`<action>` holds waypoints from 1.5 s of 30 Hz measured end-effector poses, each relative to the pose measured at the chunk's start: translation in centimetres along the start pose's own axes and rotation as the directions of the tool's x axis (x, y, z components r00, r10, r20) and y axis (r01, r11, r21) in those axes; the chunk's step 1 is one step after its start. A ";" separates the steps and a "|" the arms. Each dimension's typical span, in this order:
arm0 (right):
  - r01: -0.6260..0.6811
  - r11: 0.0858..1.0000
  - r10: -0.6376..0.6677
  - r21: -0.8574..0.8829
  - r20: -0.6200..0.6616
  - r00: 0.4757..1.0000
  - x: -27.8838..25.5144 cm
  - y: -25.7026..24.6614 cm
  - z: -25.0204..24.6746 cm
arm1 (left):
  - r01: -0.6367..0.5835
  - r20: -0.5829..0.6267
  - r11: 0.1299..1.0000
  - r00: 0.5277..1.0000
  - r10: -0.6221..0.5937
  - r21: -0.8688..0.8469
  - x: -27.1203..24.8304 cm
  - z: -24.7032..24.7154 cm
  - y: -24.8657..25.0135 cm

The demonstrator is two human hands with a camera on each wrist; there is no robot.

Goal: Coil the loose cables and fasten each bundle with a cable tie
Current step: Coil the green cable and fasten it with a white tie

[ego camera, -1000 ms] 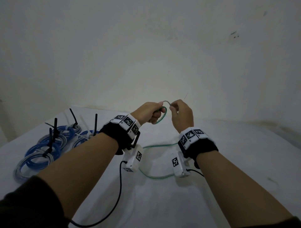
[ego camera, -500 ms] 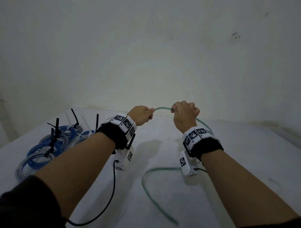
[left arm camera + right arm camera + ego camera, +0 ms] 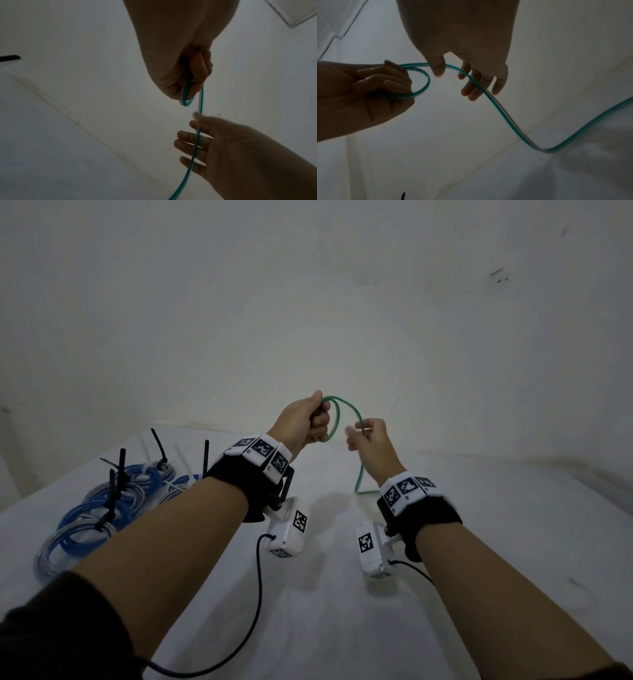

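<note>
A thin green cable (image 3: 343,408) arches between my two raised hands, then drops to the white table (image 3: 342,628) behind my right wrist. My left hand (image 3: 317,422) is a fist that grips a small loop of the cable (image 3: 426,82). My right hand (image 3: 358,433) is just right of it; its fingers (image 3: 192,143) lie nearly straight and spread, and the cable (image 3: 197,142) runs loosely across them, between thumb and fingers. In the right wrist view the cable (image 3: 505,117) trails down to the table and off to the right.
Several coiled blue cable bundles (image 3: 85,518) lie at the table's left, each bound with a black cable tie (image 3: 120,470) whose tail sticks up. A pale wall (image 3: 308,302) rises close behind the table. Black camera leads hang from both wrists.
Both hands rose from near the table. My left hand now grips a loop of the green cable. My right hand went from a fist on the cable to loose, straight fingers.
</note>
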State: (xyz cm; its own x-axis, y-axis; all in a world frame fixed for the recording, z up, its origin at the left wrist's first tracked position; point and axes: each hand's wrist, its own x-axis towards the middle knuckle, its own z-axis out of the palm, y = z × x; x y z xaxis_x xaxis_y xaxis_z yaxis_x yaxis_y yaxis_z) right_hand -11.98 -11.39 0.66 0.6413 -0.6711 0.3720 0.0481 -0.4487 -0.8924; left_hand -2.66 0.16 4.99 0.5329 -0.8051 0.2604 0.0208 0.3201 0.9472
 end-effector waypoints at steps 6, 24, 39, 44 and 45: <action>0.034 0.980 -0.035 -0.198 -0.003 0.999 0.0 1.5 0.4 | -0.108 -0.063 0.974 0.993 0.097 -0.200 0.4 0.2 -0.1; 0.327 0.865 -0.275 -0.380 0.187 0.943 -0.8 -0.1 1.1 | -0.238 -0.063 0.714 0.928 0.367 0.658 0.8 -0.3 -3.2; 0.345 0.304 -0.641 -0.888 0.077 0.763 -0.9 0.6 0.6 | -0.034 0.032 0.297 0.999 0.010 0.954 0.2 0.8 -2.6; 0.345 0.355 -0.575 -0.869 0.088 0.813 -1.0 0.7 0.6 | 0.008 0.013 0.321 0.998 -0.066 0.947 0.6 1.1 -2.5; 0.356 0.393 -0.552 -0.847 0.092 0.828 -0.9 0.7 0.6 | 0.015 0.008 0.327 0.998 -0.069 0.945 0.6 1.1 -2.6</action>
State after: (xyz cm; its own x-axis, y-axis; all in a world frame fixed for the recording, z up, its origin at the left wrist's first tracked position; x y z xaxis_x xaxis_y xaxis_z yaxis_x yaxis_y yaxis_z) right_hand -12.12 -10.73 -0.46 0.5750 -0.2540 0.7777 -0.4016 -0.9158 -0.0021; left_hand -3.29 -1.73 2.94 0.5236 -0.8292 0.1954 -0.7844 -0.3798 0.4903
